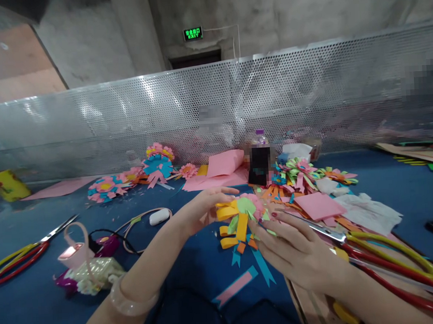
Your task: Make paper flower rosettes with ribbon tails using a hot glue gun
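A paper flower [246,206] with a pink and light-green middle, yellow looped petals and blue and orange tails is held between my two hands above the table. My left hand [208,208] is closed on its left and far side, partly hidden behind the yellow loops. From the right, my right hand [297,247] grips its edge with the fingertips; the thumb is hidden. Just below the flower lies a pink and blue paper strip [235,285]. Beside my right hand rest large scissors [346,237] with red and yellow handles.
Another pair of scissors [28,251] lies at the left, near a pink charger [72,254] with cables and a white earbud case [159,216]. Finished flowers [107,188], pink sheets [226,164], a dark phone [259,165], tissues [368,213] and paper scraps line the back, before a perforated metal screen [127,113].
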